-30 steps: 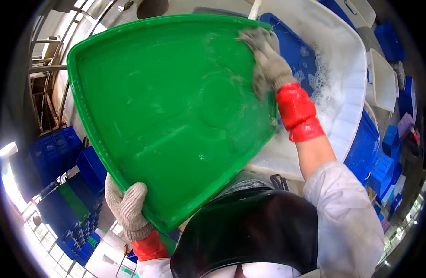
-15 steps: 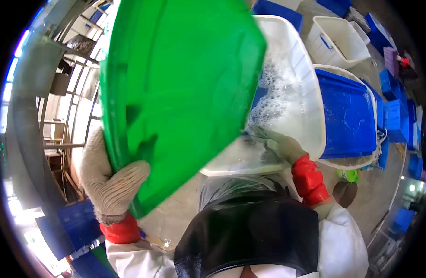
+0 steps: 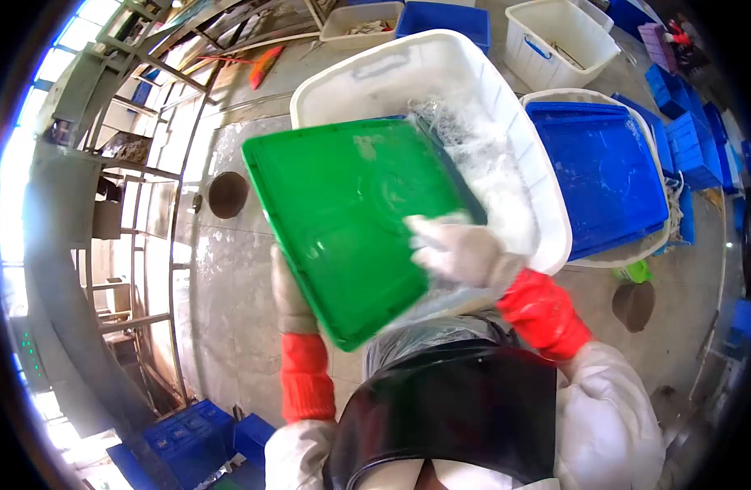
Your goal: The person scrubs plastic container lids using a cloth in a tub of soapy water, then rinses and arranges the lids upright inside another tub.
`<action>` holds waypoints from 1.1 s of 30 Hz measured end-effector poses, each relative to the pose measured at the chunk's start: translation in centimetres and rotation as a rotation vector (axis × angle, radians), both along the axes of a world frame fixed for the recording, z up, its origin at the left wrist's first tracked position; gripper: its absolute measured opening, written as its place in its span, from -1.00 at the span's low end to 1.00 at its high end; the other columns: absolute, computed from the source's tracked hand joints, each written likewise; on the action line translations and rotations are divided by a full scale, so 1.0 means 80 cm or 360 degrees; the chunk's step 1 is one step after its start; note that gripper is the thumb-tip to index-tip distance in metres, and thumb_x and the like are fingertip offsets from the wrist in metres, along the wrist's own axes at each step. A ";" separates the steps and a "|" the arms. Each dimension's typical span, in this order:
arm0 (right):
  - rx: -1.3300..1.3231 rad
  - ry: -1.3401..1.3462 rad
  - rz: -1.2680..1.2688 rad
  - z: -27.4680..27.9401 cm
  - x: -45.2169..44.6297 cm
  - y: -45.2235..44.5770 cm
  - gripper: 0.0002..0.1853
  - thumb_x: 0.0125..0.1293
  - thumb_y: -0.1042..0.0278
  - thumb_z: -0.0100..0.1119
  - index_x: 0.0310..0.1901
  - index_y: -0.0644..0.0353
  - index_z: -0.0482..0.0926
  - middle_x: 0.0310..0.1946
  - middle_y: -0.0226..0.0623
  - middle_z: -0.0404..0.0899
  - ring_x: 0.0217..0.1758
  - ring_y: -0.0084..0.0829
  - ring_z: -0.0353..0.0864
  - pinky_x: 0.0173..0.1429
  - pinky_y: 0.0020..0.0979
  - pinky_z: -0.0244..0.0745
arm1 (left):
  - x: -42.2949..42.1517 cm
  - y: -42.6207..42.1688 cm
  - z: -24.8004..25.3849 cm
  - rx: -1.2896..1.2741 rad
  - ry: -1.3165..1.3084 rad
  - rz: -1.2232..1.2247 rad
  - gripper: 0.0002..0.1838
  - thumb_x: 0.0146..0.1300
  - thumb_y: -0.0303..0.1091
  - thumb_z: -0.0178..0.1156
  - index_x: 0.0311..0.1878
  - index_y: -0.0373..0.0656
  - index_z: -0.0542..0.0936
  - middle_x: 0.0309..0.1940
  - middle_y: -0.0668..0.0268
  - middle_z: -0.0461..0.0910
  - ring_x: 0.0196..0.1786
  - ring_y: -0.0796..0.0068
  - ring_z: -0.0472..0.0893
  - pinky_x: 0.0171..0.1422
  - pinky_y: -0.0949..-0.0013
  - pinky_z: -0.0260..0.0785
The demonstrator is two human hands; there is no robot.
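Observation:
A green plastic lid [image 3: 351, 204] is tilted over the near left part of a large white tub [image 3: 547, 204]. My left hand [image 3: 290, 286], in a pale knit glove with a red cuff, grips the lid's lower left edge; its fingers are mostly hidden behind it. My right hand [image 3: 465, 251], gloved the same way, is at the lid's right part with its fingers curled and somewhat blurred. Something pale shows by those fingers, too smeared to name. White suds [image 3: 498, 155] and water fill part of the tub.
To the right, a blue lid [image 3: 596, 175] lies in another white tub. A white bin [image 3: 555, 49] with a blue handle and a blue bin [image 3: 445, 23] stand behind. Metal racking [image 3: 175, 245] lines the left. Blue crates [image 3: 192, 433] sit lower left.
The green lid has come down and away from my face, now lying flatter over the tub. My right hand has risen from the suds onto the lid. My left hand has moved right.

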State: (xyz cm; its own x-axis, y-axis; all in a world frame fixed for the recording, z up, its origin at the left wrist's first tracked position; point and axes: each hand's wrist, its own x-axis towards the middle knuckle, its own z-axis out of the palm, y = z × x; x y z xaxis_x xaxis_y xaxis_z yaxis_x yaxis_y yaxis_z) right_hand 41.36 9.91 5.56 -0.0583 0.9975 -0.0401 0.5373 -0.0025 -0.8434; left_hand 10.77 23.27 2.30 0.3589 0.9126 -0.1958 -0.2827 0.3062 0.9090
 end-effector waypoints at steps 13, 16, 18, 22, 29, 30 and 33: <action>-0.0335 -0.1091 0.0094 -0.365 0.076 0.018 -0.47 0.40 0.17 0.14 0.35 0.16 0.55 0.32 0.14 0.48 0.24 0.15 0.58 0.37 -0.08 0.48 | -0.035 -0.052 0.034 -0.0521 0.0683 0.0297 -0.46 0.70 0.02 -0.10 0.18 -0.31 0.60 -0.07 0.28 0.70 -0.12 0.53 0.68 -0.06 0.42 0.58; -0.0853 -0.1546 0.0275 -0.288 0.039 -0.009 -0.52 0.39 0.15 0.15 0.28 0.16 0.59 0.27 0.26 0.47 0.24 0.20 0.57 0.34 0.03 0.47 | -0.016 -0.023 -0.006 -0.0469 0.0631 0.0265 -0.54 0.68 -0.06 -0.02 0.15 -0.32 0.62 -0.11 0.31 0.71 -0.12 0.60 0.66 -0.05 0.48 0.55; -0.0943 -0.1465 0.0469 -0.201 -0.020 -0.004 -0.59 0.39 0.17 0.14 0.18 0.16 0.60 0.15 0.30 0.51 0.15 0.23 0.61 0.24 0.09 0.51 | -0.003 -0.005 -0.033 -0.0440 0.0660 0.0155 -0.53 0.68 -0.06 -0.02 0.17 -0.33 0.62 -0.09 0.30 0.70 -0.09 0.59 0.65 0.00 0.47 0.54; -0.0029 -0.0324 -0.0092 -0.155 -0.146 0.041 -0.69 0.35 0.17 0.19 0.02 0.16 0.60 -0.29 0.13 0.66 -0.25 0.08 0.72 -0.08 -0.04 0.63 | -0.004 -0.002 -0.086 -0.0266 0.0702 0.0009 -0.51 0.67 -0.07 0.00 0.25 -0.35 0.58 -0.02 0.28 0.68 0.01 0.57 0.61 0.14 0.41 0.48; 0.0426 0.0052 0.0513 -0.119 -0.145 0.252 -0.64 0.38 0.26 0.19 0.17 0.08 0.61 0.17 -0.07 0.61 -0.15 -0.24 0.72 -0.09 -0.30 0.66 | -0.038 -0.037 0.048 -0.0412 0.1051 0.0208 -0.55 0.60 -0.11 0.13 0.27 -0.33 0.57 -0.02 0.29 0.68 -0.05 0.57 0.64 0.06 0.46 0.51; 0.0045 0.0564 0.0297 -0.140 -0.131 0.273 -0.66 0.36 0.31 0.16 0.15 0.06 0.62 0.23 -0.12 0.58 -0.12 -0.28 0.71 -0.08 -0.34 0.66 | -0.050 -0.039 0.059 -0.0406 0.1060 0.0234 -0.55 0.60 -0.11 0.13 0.27 -0.33 0.57 -0.02 0.29 0.68 -0.05 0.57 0.64 0.06 0.46 0.51; -0.0158 0.0252 0.0218 -0.181 -0.038 0.250 -0.62 0.34 0.31 0.15 0.17 0.10 0.61 0.24 -0.11 0.56 0.05 -0.23 0.64 0.08 -0.29 0.63 | -0.079 -0.043 0.075 -0.0288 0.0981 0.0355 -0.56 0.59 -0.12 0.16 0.25 -0.32 0.58 -0.04 0.33 0.68 -0.12 0.61 0.64 -0.04 0.48 0.52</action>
State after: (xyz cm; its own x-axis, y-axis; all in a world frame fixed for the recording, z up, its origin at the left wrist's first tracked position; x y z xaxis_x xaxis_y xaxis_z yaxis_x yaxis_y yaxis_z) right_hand 38.31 29.87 -8.94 -0.2060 0.9715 -0.1174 0.3994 -0.0261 -0.9164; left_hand 4.42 19.80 8.28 -0.0600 0.8856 -0.4606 0.1969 0.4629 0.8643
